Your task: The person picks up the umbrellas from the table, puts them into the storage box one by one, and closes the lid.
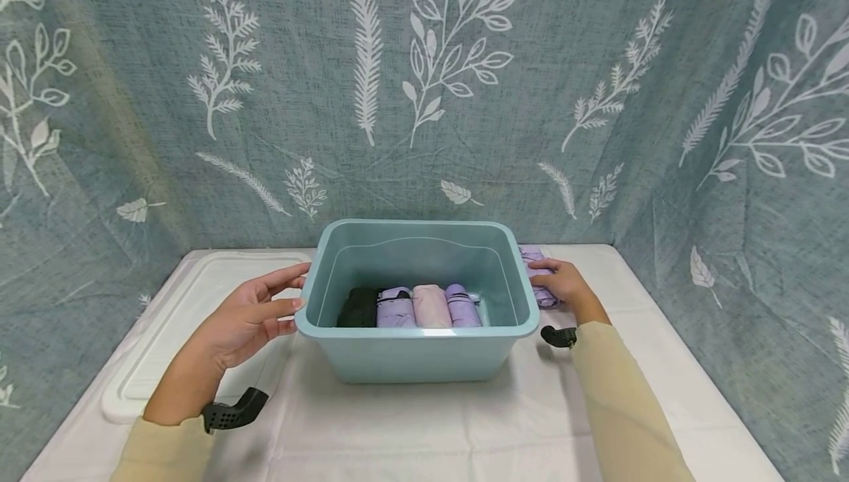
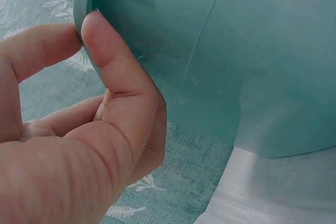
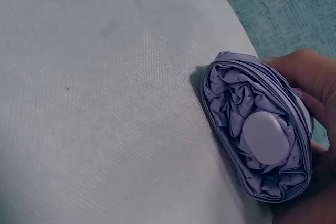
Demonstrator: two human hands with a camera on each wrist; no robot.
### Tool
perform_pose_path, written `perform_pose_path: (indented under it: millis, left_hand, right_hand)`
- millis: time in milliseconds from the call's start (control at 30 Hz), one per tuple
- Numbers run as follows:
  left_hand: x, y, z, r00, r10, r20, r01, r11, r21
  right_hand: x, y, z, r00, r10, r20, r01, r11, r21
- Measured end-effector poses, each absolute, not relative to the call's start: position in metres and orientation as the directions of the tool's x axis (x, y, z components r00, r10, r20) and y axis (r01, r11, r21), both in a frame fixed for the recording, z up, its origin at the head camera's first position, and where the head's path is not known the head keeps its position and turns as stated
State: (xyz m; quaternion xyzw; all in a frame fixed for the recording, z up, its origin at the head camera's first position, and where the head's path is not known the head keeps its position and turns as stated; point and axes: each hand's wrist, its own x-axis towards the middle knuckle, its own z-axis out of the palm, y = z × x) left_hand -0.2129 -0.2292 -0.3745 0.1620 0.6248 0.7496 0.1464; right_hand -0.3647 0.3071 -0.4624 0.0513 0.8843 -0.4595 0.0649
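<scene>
A light blue plastic tub (image 1: 424,354) stands at the middle of the table. Inside it, side by side, lie a black bundle (image 1: 359,308), a lavender folded umbrella (image 1: 396,309), a pink one (image 1: 432,306) and a purple one (image 1: 462,306). At the tub's left end my left hand (image 1: 248,314) pinches the rim (image 2: 80,3) between thumb and fingers. To the right of the tub, my right hand (image 1: 562,287) grips another lavender folded umbrella (image 3: 257,129) lying on the table. The right wrist view looks onto that umbrella's end, with its pale oval handle tip. The tub partly hides this umbrella in the head view.
A white lid (image 1: 199,334) lies flat on the left of the table, under my left forearm. White cloth (image 1: 424,430) covers the table. Blue-green curtains (image 1: 298,99) with white leaf prints hang close behind and along both sides.
</scene>
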Motion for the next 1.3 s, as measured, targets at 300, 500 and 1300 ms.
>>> perform_pose_path:
  millis: [300,500,1300]
  left_hand:
    - [-0.214,-0.229,-0.375,-0.901,0.430,0.066,-0.009,-0.170,0.985]
    - [-0.213,-0.228,-0.373,-0.902,0.428,0.061,-0.011,-0.163,0.987]
    - [-0.213,-0.229,-0.373,-0.912,0.409,0.037,-0.019,-0.132,0.991]
  right_hand:
    - [-0.368,0.304,-0.455,-0.991,0.007,-0.137,0.108,0.660,-0.743]
    - [-0.367,0.304,-0.453,-0.988,0.012,-0.154,0.120,0.683,-0.721]
    - [-0.360,0.300,-0.449,-0.989,0.026,-0.148,0.127,0.670,-0.731]
